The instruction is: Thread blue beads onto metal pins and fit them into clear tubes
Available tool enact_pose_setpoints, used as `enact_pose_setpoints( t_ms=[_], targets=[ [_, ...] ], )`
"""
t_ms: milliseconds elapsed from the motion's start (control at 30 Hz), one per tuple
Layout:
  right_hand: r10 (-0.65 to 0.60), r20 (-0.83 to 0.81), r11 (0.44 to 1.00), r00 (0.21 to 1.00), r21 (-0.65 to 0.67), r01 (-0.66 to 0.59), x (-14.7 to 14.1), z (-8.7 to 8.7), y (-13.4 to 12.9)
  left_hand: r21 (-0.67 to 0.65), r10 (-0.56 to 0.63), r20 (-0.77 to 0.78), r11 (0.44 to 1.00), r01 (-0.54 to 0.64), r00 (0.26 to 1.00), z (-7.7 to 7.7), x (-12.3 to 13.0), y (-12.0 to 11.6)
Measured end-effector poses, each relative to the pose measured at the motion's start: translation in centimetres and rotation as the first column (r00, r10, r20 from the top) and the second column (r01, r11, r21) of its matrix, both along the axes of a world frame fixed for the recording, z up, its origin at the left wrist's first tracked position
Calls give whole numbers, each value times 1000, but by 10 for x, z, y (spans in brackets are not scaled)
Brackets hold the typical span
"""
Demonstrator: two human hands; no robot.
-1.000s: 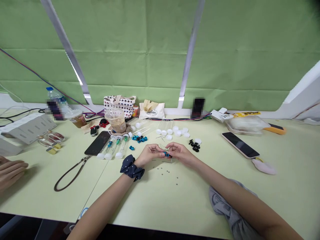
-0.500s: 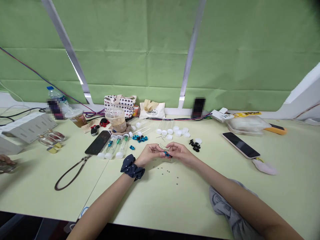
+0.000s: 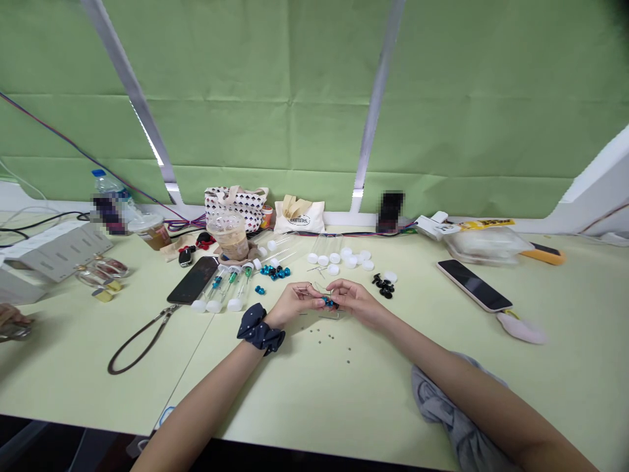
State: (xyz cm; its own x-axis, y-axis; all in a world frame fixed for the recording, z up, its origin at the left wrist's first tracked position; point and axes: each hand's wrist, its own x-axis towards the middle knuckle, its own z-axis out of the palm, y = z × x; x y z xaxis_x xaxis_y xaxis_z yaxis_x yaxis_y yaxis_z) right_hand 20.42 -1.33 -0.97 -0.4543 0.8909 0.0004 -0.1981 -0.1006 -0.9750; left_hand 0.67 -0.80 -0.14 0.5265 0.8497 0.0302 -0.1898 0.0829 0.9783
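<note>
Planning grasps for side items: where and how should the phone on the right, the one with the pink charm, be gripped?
Grip the phone by its two long edges near mid-length, coming from above. It looks slim and lies flat, screen up, so the edges seem the best hold. I'd avoid the near-right end, where the pink charm hangs off, and the far side, by the clear container.

Navy polka-dot scrunchie (image 3: 260, 330), gray cloth (image 3: 455, 410).
</note>
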Motion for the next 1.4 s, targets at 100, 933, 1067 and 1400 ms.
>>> enact_pose_setpoints(
  t_ms=[100,933,1067,1400],
  targets=[
    [0,-3,1000,1000,5,0,0,-2,1,5,-6,-1,1000,6,1000,-1,0,0],
    [-177,378,917,909,399,12,1,1,-1,78,114,-13,991,-113,993,-5,-1,4],
    [-249,364,898,898,434,73,2,0,-1,80,127,-3,989,-126,992,-7,-2,6],
    [-219,404,910,888,413,36,1,0,-1,83,120,9,989,-121,993,-8,-2,5]
  ],
)
